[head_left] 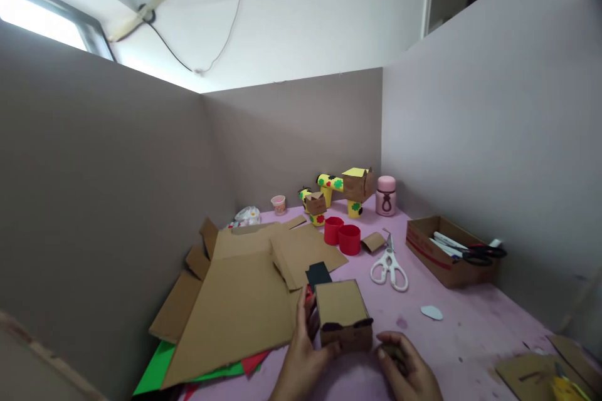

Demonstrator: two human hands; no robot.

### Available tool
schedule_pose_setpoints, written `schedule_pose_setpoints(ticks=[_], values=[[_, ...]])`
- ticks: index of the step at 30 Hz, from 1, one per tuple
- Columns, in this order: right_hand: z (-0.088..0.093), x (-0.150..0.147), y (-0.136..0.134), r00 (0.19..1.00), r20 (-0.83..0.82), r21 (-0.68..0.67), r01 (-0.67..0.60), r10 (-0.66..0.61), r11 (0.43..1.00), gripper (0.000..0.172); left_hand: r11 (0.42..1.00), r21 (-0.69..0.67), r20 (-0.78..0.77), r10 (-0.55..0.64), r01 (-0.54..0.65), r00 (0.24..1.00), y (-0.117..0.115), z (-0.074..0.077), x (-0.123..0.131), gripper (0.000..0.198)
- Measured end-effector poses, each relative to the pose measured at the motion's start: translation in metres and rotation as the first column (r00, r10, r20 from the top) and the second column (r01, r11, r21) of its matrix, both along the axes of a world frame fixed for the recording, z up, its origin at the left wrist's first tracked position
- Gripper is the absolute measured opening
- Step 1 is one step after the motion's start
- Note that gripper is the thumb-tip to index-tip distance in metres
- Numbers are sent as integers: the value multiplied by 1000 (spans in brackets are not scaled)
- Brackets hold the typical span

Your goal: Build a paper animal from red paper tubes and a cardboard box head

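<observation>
A small cardboard box (342,304) with two dark pieces along its near top edge rests on the pink table in front of me. My left hand (308,344) is closed on its left side, the thumb at the near face and fingers behind the side. Just right of the box, my right hand (408,363) has thumb and fingers curled together; a small dark brownish thing seems to be in them, too hidden to name. Beyond the box lies a piece of black paper (318,274). White-handled scissors (389,266) lie farther to the right, touched by neither hand.
Large cardboard sheets (249,301) cover the left side, over green paper (157,366). Red rings (349,240), yellow cardboard animals (357,187) and a pink flask (386,195) stand at the back. A tool box (430,250) sits right; yellow cutter (567,388) near right. Grey partitions surround the table.
</observation>
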State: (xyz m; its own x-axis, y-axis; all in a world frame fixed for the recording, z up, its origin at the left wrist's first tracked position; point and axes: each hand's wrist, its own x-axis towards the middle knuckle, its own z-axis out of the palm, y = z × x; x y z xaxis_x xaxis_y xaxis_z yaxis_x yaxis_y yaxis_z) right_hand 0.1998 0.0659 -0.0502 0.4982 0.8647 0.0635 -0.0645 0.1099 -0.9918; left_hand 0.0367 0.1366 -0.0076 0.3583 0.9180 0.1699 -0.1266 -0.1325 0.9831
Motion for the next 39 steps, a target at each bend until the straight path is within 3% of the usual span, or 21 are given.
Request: schedule_pose_setpoints(ticks=[4, 9, 14, 18, 25, 31, 35, 39], values=[[4, 11, 1, 993, 93, 8, -75, 74, 997, 38, 996, 80, -30, -27, 29, 999, 2, -10, -5, 104], [7, 7, 3, 947, 316, 41, 48, -59, 998, 48, 993, 89, -33, -69, 72, 997, 6, -15, -7, 105], [6, 10, -2, 871, 475, -20, -133, 126, 991, 59, 994, 77, -44, -75, 78, 996, 8, -15, -6, 102], [5, 15, -4, 824, 519, -80, -217, 226, 973, 62, 988, 129, -61, -81, 88, 995, 9, -19, -8, 97], [-3, 10, 0, 838, 532, 37, -161, 117, 986, 59, 989, 126, -66, -74, 82, 995, 14, -23, -9, 100], [-8, 19, -2, 733, 649, -60, -216, 202, 975, 59, 991, 113, -76, -67, 76, 995, 10, -21, -9, 98], [-6, 15, -4, 827, 539, 22, -203, 160, 979, 56, 998, 16, 3, -62, 62, 998, 8, -17, -8, 112], [4, 7, -5, 929, 346, 33, -153, 132, 988, 67, 996, -58, 118, -66, 73, 991, 8, -15, -7, 122]])
